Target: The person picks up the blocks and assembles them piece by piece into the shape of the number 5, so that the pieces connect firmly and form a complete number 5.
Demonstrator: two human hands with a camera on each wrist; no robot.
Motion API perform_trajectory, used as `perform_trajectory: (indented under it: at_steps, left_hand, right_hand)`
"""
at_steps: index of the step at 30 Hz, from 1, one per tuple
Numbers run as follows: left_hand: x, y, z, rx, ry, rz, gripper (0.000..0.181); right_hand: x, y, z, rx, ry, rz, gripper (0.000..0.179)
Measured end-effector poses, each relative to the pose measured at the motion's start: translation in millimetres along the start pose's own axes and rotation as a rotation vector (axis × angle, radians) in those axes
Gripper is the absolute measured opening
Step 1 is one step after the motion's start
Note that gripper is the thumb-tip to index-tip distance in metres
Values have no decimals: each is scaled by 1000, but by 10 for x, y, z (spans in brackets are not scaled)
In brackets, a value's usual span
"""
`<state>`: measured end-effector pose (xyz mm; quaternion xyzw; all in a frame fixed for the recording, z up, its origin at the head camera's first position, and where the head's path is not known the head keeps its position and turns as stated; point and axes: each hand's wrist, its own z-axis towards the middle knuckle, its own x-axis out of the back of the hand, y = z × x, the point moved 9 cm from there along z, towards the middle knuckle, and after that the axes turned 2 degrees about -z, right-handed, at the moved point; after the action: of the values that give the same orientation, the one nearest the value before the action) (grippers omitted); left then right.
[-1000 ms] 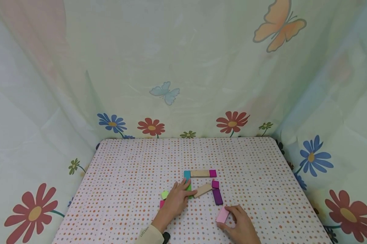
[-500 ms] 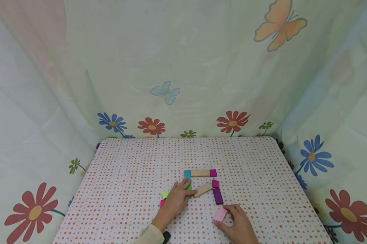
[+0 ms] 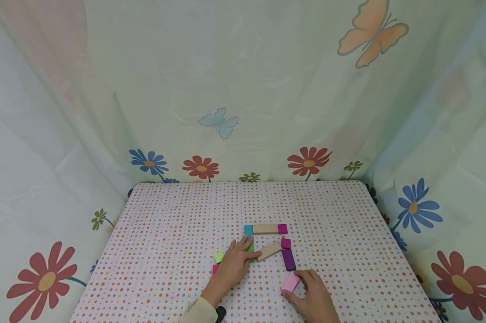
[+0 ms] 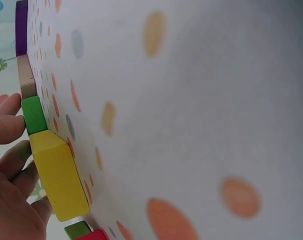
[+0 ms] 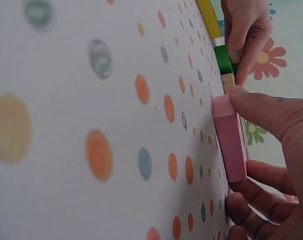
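– What is being held?
– A pink block [image 3: 290, 282], just beside a purple block [image 3: 289, 260], is being pinched by its ends in the right hand [image 3: 314, 295]; it is being judged light, stiff, best gripped there.
– And beyond?
– A green block [image 4: 34, 116] is being touched by the left hand [image 3: 232, 263], fingers spread, on the counter [image 3: 166, 224].

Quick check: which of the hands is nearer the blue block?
Left. The left hand has fingertips at the near end of the blue block; the right hand is farther off, nearer the person and rightward, holding the pink block.
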<state>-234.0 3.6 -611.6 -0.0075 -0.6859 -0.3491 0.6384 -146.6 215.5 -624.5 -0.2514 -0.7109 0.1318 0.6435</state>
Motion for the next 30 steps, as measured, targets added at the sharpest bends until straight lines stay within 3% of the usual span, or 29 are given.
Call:
perform_trajectory:
  at_steps: [30]
  left_hand:
    - [10, 6, 1, 6, -8, 20, 41]
  right_hand:
    - [1, -57, 19, -3, 76, -18, 78]
